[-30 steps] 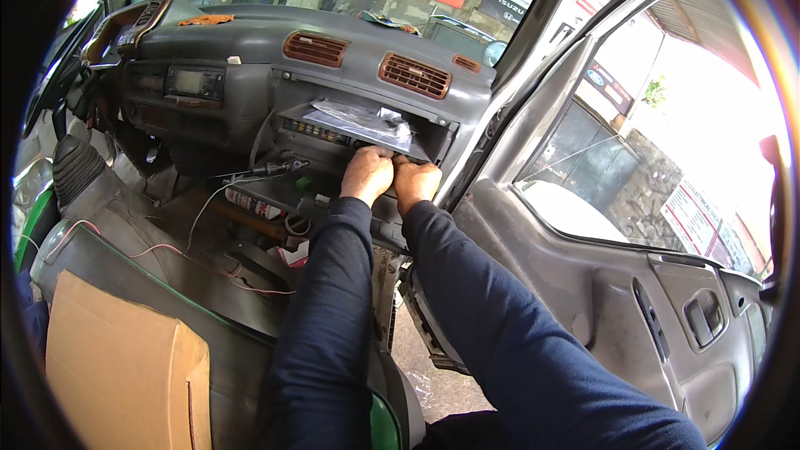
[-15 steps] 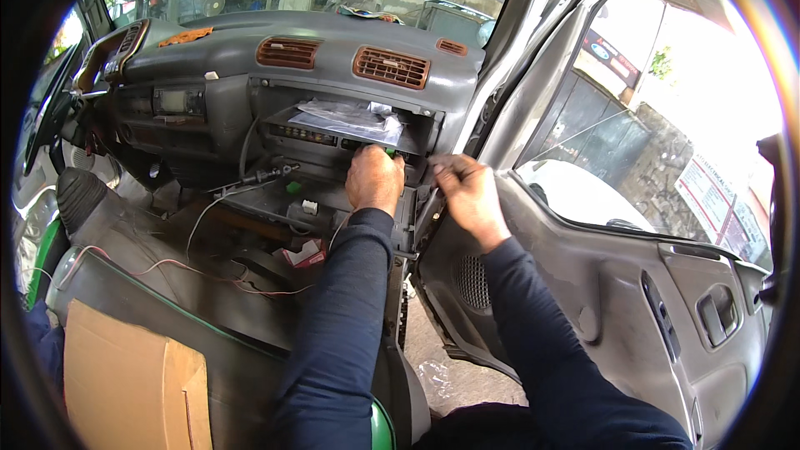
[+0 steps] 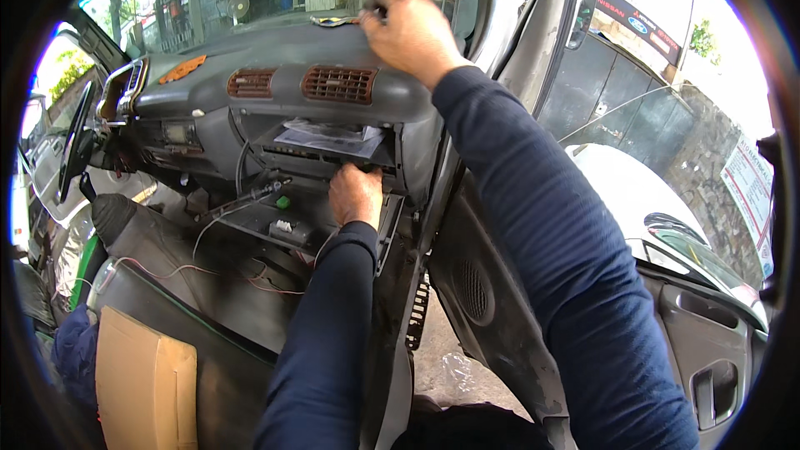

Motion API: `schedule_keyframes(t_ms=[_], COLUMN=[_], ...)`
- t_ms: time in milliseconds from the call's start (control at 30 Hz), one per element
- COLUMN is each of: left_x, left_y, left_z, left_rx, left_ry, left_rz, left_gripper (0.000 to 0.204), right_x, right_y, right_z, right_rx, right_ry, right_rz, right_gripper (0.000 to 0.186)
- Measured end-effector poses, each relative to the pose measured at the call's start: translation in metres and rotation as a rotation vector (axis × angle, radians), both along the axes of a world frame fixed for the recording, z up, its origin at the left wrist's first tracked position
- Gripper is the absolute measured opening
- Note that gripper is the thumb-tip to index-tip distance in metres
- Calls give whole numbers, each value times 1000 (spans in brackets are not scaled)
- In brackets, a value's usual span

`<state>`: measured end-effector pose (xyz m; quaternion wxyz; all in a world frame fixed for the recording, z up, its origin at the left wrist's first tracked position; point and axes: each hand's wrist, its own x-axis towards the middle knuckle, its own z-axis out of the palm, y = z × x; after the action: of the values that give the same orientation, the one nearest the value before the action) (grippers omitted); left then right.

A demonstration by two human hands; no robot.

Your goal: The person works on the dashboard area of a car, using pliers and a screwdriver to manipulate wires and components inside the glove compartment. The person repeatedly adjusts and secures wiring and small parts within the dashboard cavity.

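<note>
My left hand is curled at the opening below the shelf of the glove compartment, by the fuse panel; what its fingers grip is hidden. A plastic-wrapped paper bundle lies on the shelf above it. My right hand is raised over the dashboard top near the windscreen, closed round something small and dark that I cannot make out. A small coloured item lies just left of it. On the lowered panel below my left hand are a tool, a green piece and a white connector.
The open passenger door is on the right. A cardboard sheet rests on the seat at lower left, near loose wires. The steering wheel is at far left; an orange cloth lies on the dashboard.
My right hand has left the glove compartment and risen to the dashboard top, near the windscreen. My left hand stays at the compartment. The view has shifted with my head.
</note>
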<state>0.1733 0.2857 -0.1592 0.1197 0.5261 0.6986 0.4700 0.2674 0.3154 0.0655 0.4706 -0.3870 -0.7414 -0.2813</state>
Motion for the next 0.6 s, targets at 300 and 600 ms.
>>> schedule_keyframes(t_ms=[300, 600], left_x=[18, -5], left_y=[17, 32], left_z=[-10, -37], left_rx=[29, 317], left_ry=[-112, -55], left_rz=[150, -41], left_gripper=[37, 21], right_x=[5, 7], right_y=[41, 40], right_z=[-13, -15], right_rx=[-639, -628], right_ry=[-3, 0], right_rz=[-68, -62], right_gripper=[55, 62])
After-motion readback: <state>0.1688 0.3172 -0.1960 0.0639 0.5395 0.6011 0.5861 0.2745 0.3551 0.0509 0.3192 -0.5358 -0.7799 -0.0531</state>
